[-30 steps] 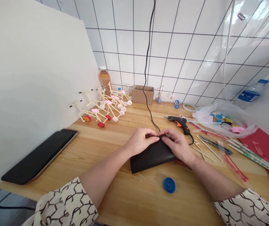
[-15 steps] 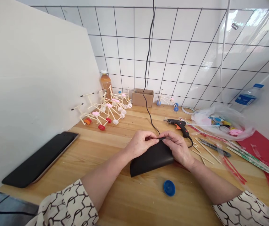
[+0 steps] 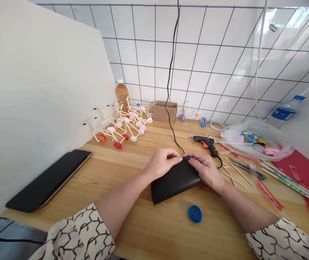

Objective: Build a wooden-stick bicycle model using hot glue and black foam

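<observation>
A black sheet (image 3: 174, 182) lies tilted over the wooden table (image 3: 143, 231), its upper edge pinched between both hands. My left hand (image 3: 164, 163) grips that edge from the left with thumb and forefinger. Close beside it, my right hand (image 3: 205, 169) pinches the same edge, which looks folded or rolled between the fingertips. A blue round cap (image 3: 195, 214) rests on the table below the sheet. Behind my right hand lies a black glue gun (image 3: 207, 143) with an orange trigger.
Stick models with coloured wheels (image 3: 118, 144) stand at the back left, near a bottle (image 3: 122, 94) and a cardboard box (image 3: 164, 112). A black phone-like slab (image 3: 48, 180) lies left. Scissors (image 3: 246, 168), sticks and a plastic bag (image 3: 257, 139) lie right.
The view has shifted slightly. Both hands keep their pinch on the black sheet's upper edge, with the fingers moved only a little.
</observation>
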### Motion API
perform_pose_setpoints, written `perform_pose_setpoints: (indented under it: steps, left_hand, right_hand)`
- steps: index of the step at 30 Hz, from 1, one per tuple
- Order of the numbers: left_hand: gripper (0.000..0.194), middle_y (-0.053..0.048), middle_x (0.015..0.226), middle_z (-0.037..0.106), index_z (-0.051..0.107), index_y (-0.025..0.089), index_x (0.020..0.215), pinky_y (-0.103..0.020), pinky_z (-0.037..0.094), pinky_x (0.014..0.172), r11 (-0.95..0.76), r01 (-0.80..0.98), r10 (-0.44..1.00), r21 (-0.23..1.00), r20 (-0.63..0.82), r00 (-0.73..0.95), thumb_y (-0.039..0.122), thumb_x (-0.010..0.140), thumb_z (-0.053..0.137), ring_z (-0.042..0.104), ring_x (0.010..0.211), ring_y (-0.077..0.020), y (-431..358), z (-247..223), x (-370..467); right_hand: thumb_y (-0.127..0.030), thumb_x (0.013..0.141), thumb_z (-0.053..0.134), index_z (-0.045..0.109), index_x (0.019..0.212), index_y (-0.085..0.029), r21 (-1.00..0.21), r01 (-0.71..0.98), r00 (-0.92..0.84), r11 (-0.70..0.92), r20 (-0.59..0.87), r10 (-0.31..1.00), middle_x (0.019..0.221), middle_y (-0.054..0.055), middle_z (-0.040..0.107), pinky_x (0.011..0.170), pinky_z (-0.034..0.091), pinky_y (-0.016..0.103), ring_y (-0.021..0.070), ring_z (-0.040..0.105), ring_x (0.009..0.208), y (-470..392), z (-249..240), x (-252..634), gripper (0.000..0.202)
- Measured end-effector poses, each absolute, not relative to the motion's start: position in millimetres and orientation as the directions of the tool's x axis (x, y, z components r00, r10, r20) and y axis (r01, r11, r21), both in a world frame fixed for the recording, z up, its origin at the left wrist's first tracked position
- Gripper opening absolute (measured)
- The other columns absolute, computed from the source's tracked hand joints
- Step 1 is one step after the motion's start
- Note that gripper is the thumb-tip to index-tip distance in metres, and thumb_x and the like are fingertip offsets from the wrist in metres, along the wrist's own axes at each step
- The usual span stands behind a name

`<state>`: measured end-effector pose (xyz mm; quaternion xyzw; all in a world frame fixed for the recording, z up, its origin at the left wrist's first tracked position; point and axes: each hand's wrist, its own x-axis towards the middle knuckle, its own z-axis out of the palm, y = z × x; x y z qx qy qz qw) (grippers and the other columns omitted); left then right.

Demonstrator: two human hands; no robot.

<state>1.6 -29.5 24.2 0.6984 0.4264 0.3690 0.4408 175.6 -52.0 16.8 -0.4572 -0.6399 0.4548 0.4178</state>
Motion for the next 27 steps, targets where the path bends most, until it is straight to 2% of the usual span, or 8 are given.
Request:
perform_pose_setpoints:
  steps: [5, 8, 13, 19, 27]
  left_hand:
    - [0.019, 0.001, 0.061, 0.056, 0.063, 0.013, 0.069, -0.021, 0.035, 0.053, -0.229, 0.262, 0.922, 0.938, 0.123, 0.367, 0.031, 0.074, 0.058, 0.046, 0.056, -0.0095, -28.4, 23.0, 1.6]
    - [0.020, 0.002, 0.060, 0.054, 0.063, 0.013, 0.068, -0.021, 0.033, 0.051, -0.226, 0.258, 0.919, 0.939, 0.118, 0.377, 0.032, 0.074, 0.058, 0.044, 0.055, -0.0090, -28.2, 23.0, 1.1]
    - [0.022, 0.003, 0.058, 0.051, 0.063, 0.013, 0.070, -0.020, 0.032, 0.049, -0.258, 0.260, 0.898, 0.931, 0.132, 0.421, 0.033, 0.076, 0.055, 0.043, 0.055, -0.0086, -27.8, 23.0, -0.4]
    - [0.017, 0.000, 0.067, 0.061, 0.064, 0.014, 0.078, -0.022, 0.040, 0.057, -0.318, 0.228, 0.880, 0.920, 0.197, 0.432, 0.030, 0.074, 0.058, 0.052, 0.062, -0.0110, -28.3, 18.4, 2.4]
    - [0.018, 0.001, 0.062, 0.059, 0.064, 0.016, 0.070, -0.022, 0.037, 0.057, -0.441, 0.354, 0.863, 0.825, 0.281, 0.420, 0.028, 0.078, 0.053, 0.050, 0.060, -0.0111, -30.4, 18.0, 2.8]
  right_hand:
    - [-0.025, 0.076, 0.056, 0.063, 0.098, -0.017, -0.921, 0.289, -0.305, 0.260, 0.168, 0.937, 0.079, 0.003, 0.067, 0.060, 0.043, 0.025, 0.0156, 0.059, 0.070, -52.6, 21.8, 178.2, 0.025]
    - [-0.032, 0.078, 0.057, 0.064, 0.093, -0.016, -0.882, 0.367, -0.256, 0.296, 0.210, 0.944, 0.075, 0.004, 0.068, 0.059, 0.044, 0.026, 0.0160, 0.060, 0.066, -50.7, 21.1, 177.1, 0.023]
    - [-0.036, 0.081, 0.053, 0.067, 0.087, -0.019, -0.854, 0.397, -0.239, 0.336, 0.257, 0.936, 0.077, 0.003, 0.069, 0.059, 0.045, 0.025, 0.0158, 0.060, 0.067, -46.4, 15.0, 177.1, 0.023]
    - [-0.039, 0.081, 0.051, 0.068, 0.081, -0.018, -0.840, 0.432, -0.204, 0.328, 0.263, 0.943, 0.068, 0.002, 0.066, 0.053, 0.043, 0.024, 0.0144, 0.056, 0.060, -45.8, 14.8, 177.0, 0.027]
    - [-0.041, 0.081, 0.050, 0.062, 0.070, -0.016, -0.840, 0.448, -0.188, 0.307, 0.247, 0.951, 0.059, 0.000, 0.057, 0.047, 0.036, 0.022, 0.0116, 0.048, 0.054, -49.1, 16.9, 173.0, 0.030]
